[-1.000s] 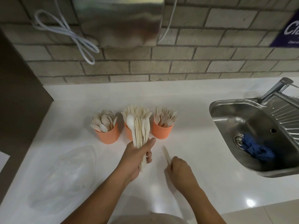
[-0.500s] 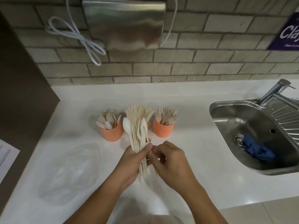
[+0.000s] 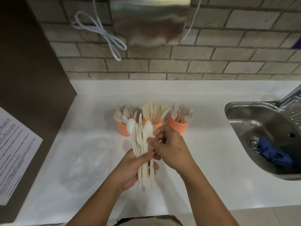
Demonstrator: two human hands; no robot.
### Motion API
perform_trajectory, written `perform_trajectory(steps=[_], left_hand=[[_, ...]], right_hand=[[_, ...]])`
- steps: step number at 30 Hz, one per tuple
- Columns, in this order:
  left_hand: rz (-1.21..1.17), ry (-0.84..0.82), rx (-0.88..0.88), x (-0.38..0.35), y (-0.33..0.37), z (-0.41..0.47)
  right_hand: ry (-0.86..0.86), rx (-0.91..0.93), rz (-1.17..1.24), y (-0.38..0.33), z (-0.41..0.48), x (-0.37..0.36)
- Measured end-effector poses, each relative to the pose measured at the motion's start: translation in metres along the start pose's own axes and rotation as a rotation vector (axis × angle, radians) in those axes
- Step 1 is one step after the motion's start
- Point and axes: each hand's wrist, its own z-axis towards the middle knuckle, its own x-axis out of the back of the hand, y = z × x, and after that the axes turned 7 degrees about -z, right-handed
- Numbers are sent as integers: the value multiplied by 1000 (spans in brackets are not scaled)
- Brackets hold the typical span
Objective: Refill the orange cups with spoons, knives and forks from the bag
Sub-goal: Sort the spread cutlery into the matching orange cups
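Note:
Three orange cups stand in a row on the white counter: the left cup (image 3: 122,129) holds spoons, the middle cup (image 3: 158,124) holds knives, the right cup (image 3: 178,126) holds forks. My left hand (image 3: 132,168) grips a bundle of pale cutlery (image 3: 143,150) upright in front of the cups. My right hand (image 3: 171,147) pinches one piece at the right side of that bundle, near a white spoon bowl. The clear plastic bag (image 3: 86,162) lies flat on the counter to the left.
A steel sink (image 3: 254,128) with a blue cloth (image 3: 273,154) sits at the right, its tap (image 3: 291,95) behind it. A brick wall with a metal dispenser (image 3: 149,22) and white cable rises behind. A printed paper (image 3: 14,149) lies at the far left.
My right hand left the counter, where it held a single knife, and came up to the bundle in my left hand. The view has shifted left and closer.

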Motion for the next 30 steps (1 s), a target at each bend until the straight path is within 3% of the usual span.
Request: perform_trajectory(steps=[7, 14, 20, 23, 26, 30], left_hand=[[104, 52, -3, 27, 16, -7], [175, 53, 63, 59, 22, -11], [190, 4, 70, 74, 24, -6], [188, 8, 81, 76, 30, -1], [158, 4, 74, 79, 35, 8], [116, 13, 55, 80, 40, 19]], right_hand=[[22, 160, -89, 2, 7, -44], [-69, 33, -160, -7, 21, -64], [-91, 28, -223, -8, 33, -66], [-92, 26, -39, -5, 43, -57], [44, 57, 135, -12, 58, -40], [448, 200, 154, -29, 83, 0]])
